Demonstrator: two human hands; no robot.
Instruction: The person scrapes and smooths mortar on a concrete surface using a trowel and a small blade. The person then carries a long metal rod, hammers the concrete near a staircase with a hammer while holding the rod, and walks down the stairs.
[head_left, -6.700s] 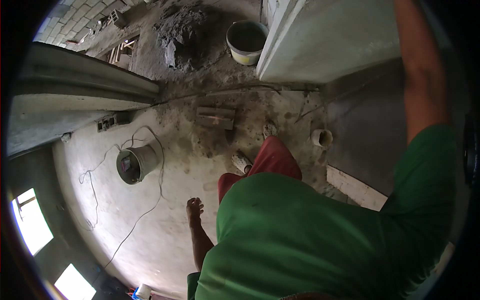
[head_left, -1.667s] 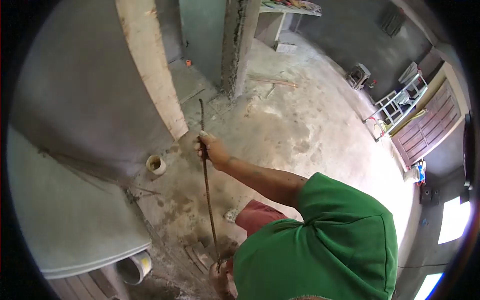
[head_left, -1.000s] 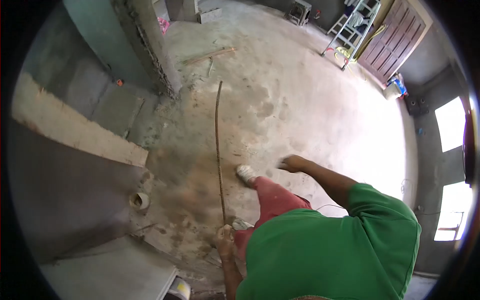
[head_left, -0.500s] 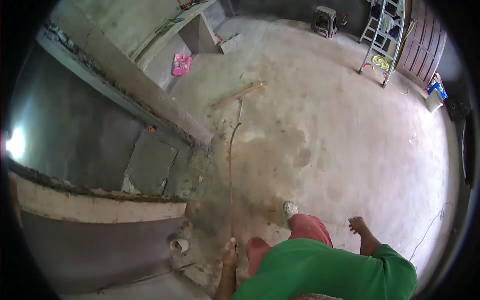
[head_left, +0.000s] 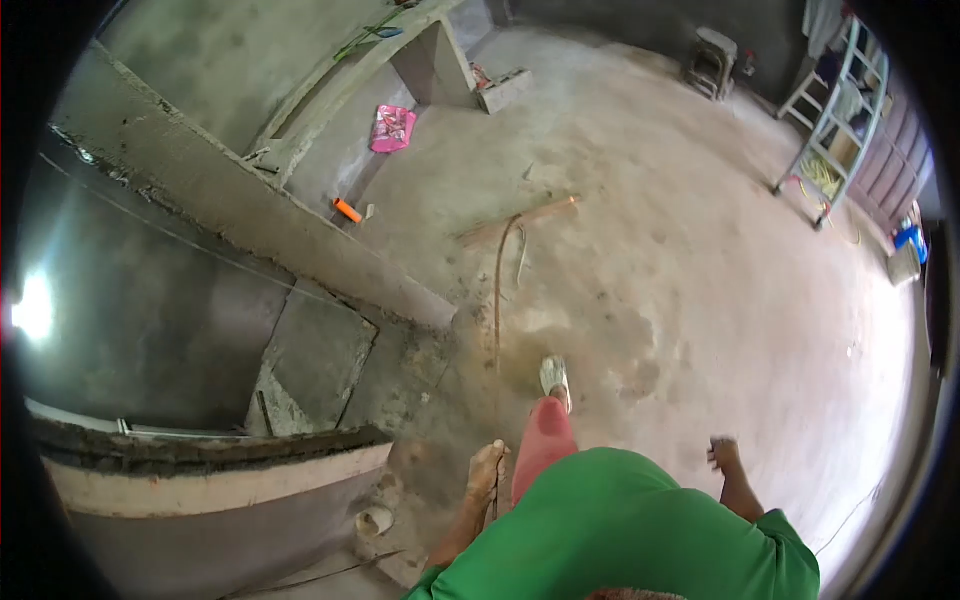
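My left hand (head_left: pixel 487 468) is closed around a long, thin, rust-brown rod (head_left: pixel 498 300) with a curved far end. The rod reaches forward over the floor, and its stretch nearest my hand is blurred. Its curved end overlaps a wooden strip (head_left: pixel 545 211) on the floor; I cannot tell whether they touch. Out to my right side, my right hand (head_left: pixel 724 454) hangs with nothing in it, fingers loosely apart.
A low concrete wall (head_left: pixel 270 250) runs along the left, with a ledge (head_left: pixel 220 490) nearer me. A cylindrical pot (head_left: pixel 374 521) stands beside it. An orange tube (head_left: pixel 347 210) and pink packet (head_left: pixel 393 129) lie farther off. A stool (head_left: pixel 711 65) and stepladder (head_left: pixel 838 120) stand at the back.
I have stepped forward, and the rod's curved end now reaches the wooden strip. My left hand has moved slightly up and right in view, still gripping the rod. The right hand stays out to the side.
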